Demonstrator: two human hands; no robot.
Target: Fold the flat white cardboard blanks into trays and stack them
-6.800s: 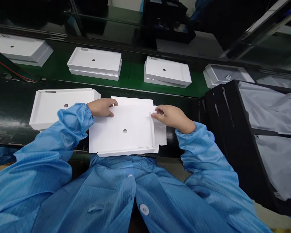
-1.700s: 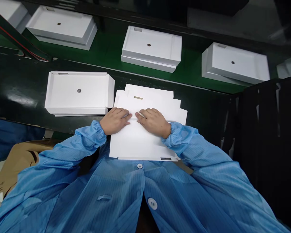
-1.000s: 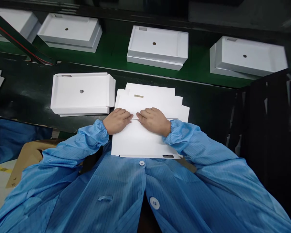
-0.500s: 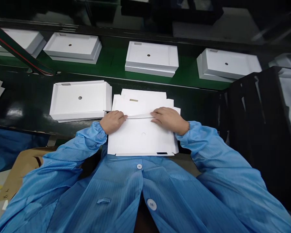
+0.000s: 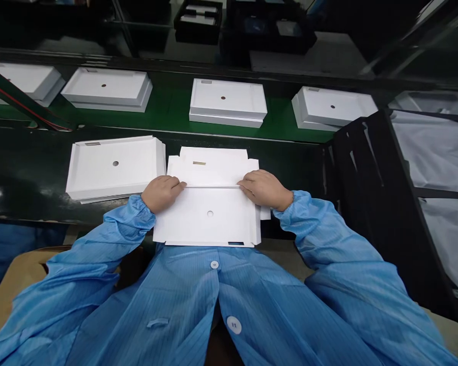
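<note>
A white die-cut cardboard sheet point(image 5: 198, 226) lies in front of me, its near edge against my blue coat. A straight fold line crosses it, with a slot in the far panel and a small round hole in the near panel. My left hand point(image 5: 163, 193) has its fingers closed on the left end of that fold. At the right end, my right hand point(image 5: 266, 189) grips the fold between thumb and fingers. Part of another white flap shows under the right side. Left of the sheet lies a stack of shallow white cardboard trays point(image 5: 137, 165).
Several white box stacks, such as the middle one point(image 5: 229, 101), stand on a green strip point(image 5: 171, 96) behind the dark bench point(image 5: 23, 168). A black rack point(image 5: 370, 203) with white wrapped contents rises at the right. A brown carton point(image 5: 19, 274) is low at left.
The fold now lies flatter and straight between my hands. My left hand and the sheet sit slightly further left in view, and the camera view has shifted.
</note>
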